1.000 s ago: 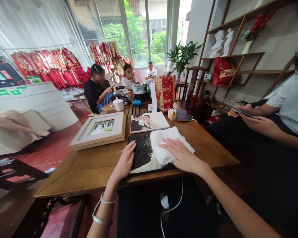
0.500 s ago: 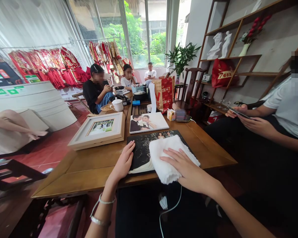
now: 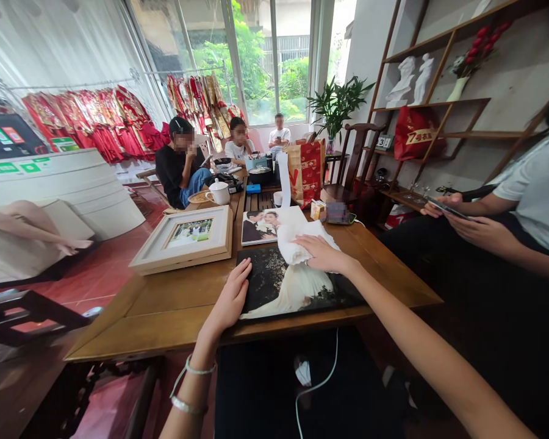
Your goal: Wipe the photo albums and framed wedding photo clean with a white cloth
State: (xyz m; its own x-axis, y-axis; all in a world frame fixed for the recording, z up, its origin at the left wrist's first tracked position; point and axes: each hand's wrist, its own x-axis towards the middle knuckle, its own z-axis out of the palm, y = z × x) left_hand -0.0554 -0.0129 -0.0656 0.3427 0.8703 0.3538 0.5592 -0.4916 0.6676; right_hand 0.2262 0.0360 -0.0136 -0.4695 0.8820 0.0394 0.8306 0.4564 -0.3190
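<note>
A dark wedding photo panel (image 3: 297, 289) with a pale flowing gown lies flat near the front edge of the wooden table. My left hand (image 3: 234, 294) rests on its left edge, fingers stretched out and holding nothing. My right hand (image 3: 320, 253) presses a folded white towel (image 3: 290, 244) against the panel's far side, fingers over the cloth. The towel hides the upper part of the picture and overlaps a second, lighter wedding photo panel (image 3: 255, 229) just behind. To the left sits a wood-framed photo (image 3: 190, 238) with a wide white mat.
Beyond the panels on the table (image 3: 165, 305) stand a white lidded mug (image 3: 218, 192), a red-and-brown paper bag (image 3: 307, 174) and a small box (image 3: 318, 210). A person (image 3: 521, 213) with a phone sits at the right; others sit at the far end. A white cable (image 3: 318, 384) hangs below the front edge.
My right hand has slid the towel away from me across the dark panel, uncovering the gown and its lower right part. My left hand stays on the left edge.
</note>
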